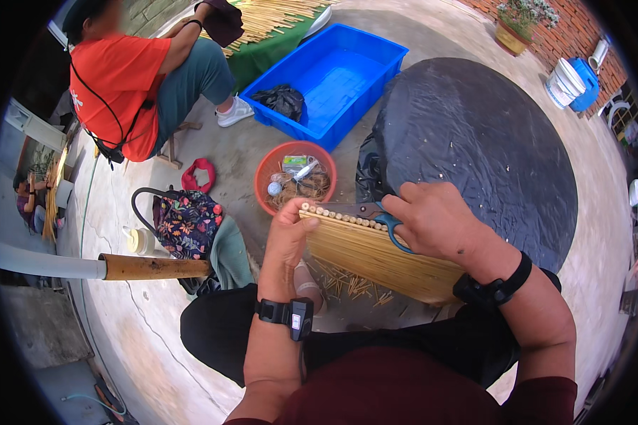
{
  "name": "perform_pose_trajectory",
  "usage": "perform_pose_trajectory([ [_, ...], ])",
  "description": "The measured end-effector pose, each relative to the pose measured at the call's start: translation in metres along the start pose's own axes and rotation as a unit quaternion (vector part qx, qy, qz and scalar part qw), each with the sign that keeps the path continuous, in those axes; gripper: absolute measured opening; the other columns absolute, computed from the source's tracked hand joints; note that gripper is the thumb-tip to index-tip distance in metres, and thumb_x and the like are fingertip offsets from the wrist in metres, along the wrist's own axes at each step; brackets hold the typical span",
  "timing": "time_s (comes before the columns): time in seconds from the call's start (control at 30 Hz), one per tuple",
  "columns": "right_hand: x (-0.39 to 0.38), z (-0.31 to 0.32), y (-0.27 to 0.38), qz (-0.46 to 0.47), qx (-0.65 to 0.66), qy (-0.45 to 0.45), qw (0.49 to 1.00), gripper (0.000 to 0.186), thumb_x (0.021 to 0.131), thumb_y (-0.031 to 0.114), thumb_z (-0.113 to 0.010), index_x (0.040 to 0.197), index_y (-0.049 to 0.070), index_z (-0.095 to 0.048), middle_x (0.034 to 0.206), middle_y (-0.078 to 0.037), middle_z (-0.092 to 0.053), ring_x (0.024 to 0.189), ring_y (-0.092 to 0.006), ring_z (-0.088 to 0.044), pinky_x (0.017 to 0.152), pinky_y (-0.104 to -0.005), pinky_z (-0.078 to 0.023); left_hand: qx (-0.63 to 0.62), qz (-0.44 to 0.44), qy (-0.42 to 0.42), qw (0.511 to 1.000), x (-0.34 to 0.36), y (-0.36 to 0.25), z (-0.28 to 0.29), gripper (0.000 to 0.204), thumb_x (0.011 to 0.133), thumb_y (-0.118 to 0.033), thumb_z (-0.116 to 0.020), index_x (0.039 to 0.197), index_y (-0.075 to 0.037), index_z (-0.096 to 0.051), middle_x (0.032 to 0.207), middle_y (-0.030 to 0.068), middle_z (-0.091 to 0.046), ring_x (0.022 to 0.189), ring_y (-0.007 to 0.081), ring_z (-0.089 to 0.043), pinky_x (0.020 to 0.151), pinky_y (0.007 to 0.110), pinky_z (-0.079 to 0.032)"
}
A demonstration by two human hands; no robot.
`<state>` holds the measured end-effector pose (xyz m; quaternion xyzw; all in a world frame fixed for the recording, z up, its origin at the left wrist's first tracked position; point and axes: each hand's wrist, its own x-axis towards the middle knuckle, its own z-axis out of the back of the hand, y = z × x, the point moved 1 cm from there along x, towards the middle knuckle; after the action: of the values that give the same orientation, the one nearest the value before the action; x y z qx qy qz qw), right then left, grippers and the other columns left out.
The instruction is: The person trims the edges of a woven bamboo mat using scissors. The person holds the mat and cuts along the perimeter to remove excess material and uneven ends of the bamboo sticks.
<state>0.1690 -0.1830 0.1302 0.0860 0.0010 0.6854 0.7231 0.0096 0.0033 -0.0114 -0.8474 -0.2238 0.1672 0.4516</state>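
Observation:
A flat panel of straw-coloured stalks (383, 258), bound side by side with their round ends in a row, rests across my lap. My left hand (288, 237) grips its left corner, thumb on the near face and fingers behind. In my right hand (436, 219) is a pair of scissors (397, 234) with blue handles, my fingers in the loops. The dark blades lie along the row of stalk ends and point left toward my left hand. Whether they are parted is hard to see. Short stalk offcuts (354, 285) lie scattered on the ground below the panel.
Ahead stands an orange basket (264, 170) with string and small items. Beyond it sits a blue tub (365, 88). Black plastic sheeting (475, 134) covers a large round shape at right. At left are a floral bag (184, 227), a pole (152, 267) and a seated person in red (117, 85).

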Motion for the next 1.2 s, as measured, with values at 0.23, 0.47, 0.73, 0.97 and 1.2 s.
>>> perform_pose_trajectory([
  [0.23, -0.036, 0.002, -0.014, -0.178, 0.126, -0.15, 0.964, 0.03, 0.072, 0.014, -0.067, 0.099, 0.007, -0.058, 0.081, -0.011, -0.057, 0.071, -0.031, -0.06, 0.062, -0.0397, -0.048, 0.089, -0.017, 0.016, 0.996, -0.002, -0.016, -0.009, 0.023, 0.075, -0.005, -0.071, 0.096, -0.007, -0.062, 0.09, -0.0016, -0.061, 0.085, 0.0085, -0.056, 0.077, 0.024, -0.044],
  [0.47, -0.07, -0.033, -0.036, -0.402, 0.417, -0.131, 0.804, 0.032, 0.077, 0.017, -0.072, 0.103, 0.005, -0.058, 0.075, -0.007, -0.062, 0.062, -0.0122, -0.056, 0.057, -0.0288, -0.044, 0.609, -0.261, 0.001, 0.749, -0.007, -0.045, -0.043, 0.019, 0.073, 0.0, -0.065, 0.091, -0.006, -0.063, 0.091, 0.0052, -0.065, 0.09, 0.0207, -0.057, 0.087, 0.036, -0.042],
  [0.73, -0.091, -0.045, -0.062, -0.364, 0.526, -0.168, 0.75, 0.025, 0.081, 0.016, -0.07, 0.1, 0.004, -0.059, 0.072, -0.002, -0.061, 0.062, -0.0066, -0.053, 0.055, -0.0237, -0.042, 0.834, -0.289, -0.042, 0.468, -0.031, 0.0, -0.095, 0.042, 0.078, 0.001, -0.052, 0.12, 0.002, -0.05, 0.126, 0.0192, -0.05, 0.125, 0.0344, -0.042, 0.106, 0.056, -0.023],
  [0.97, -0.104, -0.043, -0.065, -0.342, 0.6, -0.155, 0.706, 0.022, 0.082, 0.015, -0.069, 0.098, 0.004, -0.059, 0.074, -0.001, -0.061, 0.063, -0.0065, -0.054, 0.054, -0.0225, -0.043, 0.81, -0.27, 0.043, 0.519, -0.057, 0.036, -0.142, 0.059, 0.077, 0.001, -0.054, 0.133, 0.001, -0.037, 0.139, 0.0207, -0.036, 0.132, 0.0385, -0.03, 0.106, 0.057, -0.022],
  [1.2, -0.114, -0.031, -0.077, -0.307, 0.617, -0.187, 0.7, 0.022, 0.08, 0.014, -0.07, 0.097, 0.004, -0.059, 0.075, 0.0, -0.062, 0.061, -0.0066, -0.054, 0.054, -0.0216, -0.043, 0.735, -0.311, 0.347, 0.493, -0.067, 0.055, -0.194, 0.06, 0.075, -0.011, -0.059, 0.133, -0.013, -0.044, 0.14, 0.0111, -0.039, 0.133, 0.0317, -0.032, 0.105, 0.059, -0.023],
])
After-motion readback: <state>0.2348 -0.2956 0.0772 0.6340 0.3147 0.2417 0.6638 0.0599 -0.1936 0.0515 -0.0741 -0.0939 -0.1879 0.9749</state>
